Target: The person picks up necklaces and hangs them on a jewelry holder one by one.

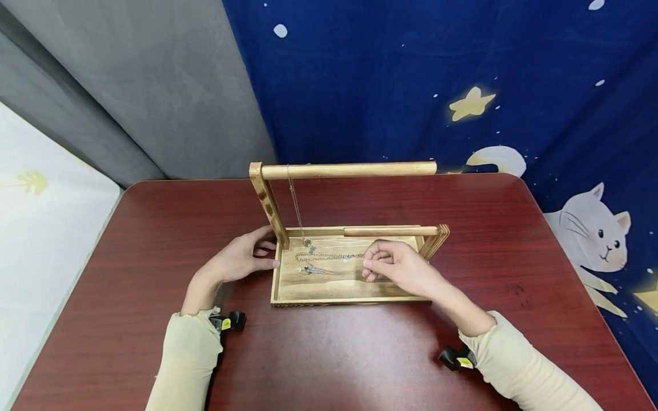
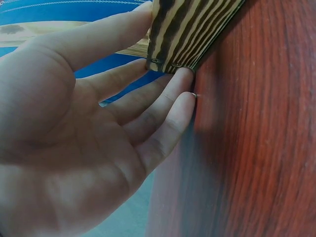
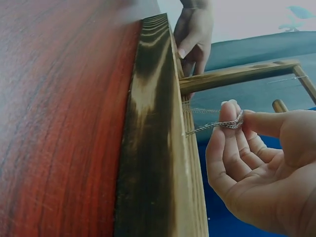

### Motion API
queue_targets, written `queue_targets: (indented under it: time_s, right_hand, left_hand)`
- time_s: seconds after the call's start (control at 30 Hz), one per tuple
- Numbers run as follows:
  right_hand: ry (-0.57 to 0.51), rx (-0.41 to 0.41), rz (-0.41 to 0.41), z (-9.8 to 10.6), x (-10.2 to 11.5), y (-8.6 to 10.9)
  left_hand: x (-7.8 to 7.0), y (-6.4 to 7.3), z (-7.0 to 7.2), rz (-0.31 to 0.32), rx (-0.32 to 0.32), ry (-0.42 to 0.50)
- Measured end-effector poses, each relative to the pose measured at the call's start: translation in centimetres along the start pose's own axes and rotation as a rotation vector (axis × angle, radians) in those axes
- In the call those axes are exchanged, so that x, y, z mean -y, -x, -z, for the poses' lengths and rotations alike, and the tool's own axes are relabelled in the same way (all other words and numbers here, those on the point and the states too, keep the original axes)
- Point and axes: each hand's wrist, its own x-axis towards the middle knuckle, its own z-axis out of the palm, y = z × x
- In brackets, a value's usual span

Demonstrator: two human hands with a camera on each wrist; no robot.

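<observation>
My right hand (image 1: 403, 265), over the right part of a wooden jewelry tray (image 1: 329, 292), pinches a silver chain necklace (image 3: 205, 127) between thumb and fingertips. The chain's loop stretches leftward along the tray floor in the head view. At the tray's left end, my left hand (image 1: 239, 260) holds the wooden edge, thumb at the rim and fingers against the striped end (image 2: 185, 37). A thin necklace (image 1: 295, 200) hangs from the upper bar (image 1: 349, 170), its round pendant (image 1: 307, 242) low over the tray. Below the chain lies a small bunch of silver jewelry (image 1: 315, 269).
A wooden post (image 1: 269, 205) carries the upper bar from the tray's left side. A shorter, lower bar (image 1: 390, 231) runs to the right post (image 1: 436, 242). The stand is on a dark red table (image 1: 329, 354), with a blue curtain (image 1: 360, 74) behind.
</observation>
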Motion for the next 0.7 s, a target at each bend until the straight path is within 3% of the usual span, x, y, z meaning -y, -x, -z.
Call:
queue_targets:
  time_s: [0.37,0.6,0.7]
  right_hand:
    - [0.059,-0.032,0.026,0.0,1.7,0.8]
    - [-0.124,0.002,0.005,-0.2,2.5,1.3]
    - [-0.136,-0.015,0.001,-0.2,2.9,1.6]
  left_hand:
    - [-0.3,-0.1,0.1,0.008,0.005,0.008]
    - [-0.3,0.0,0.0,0.011,0.007,0.016]
    - [-0.3,0.0,0.0,0.011,0.008,0.031]
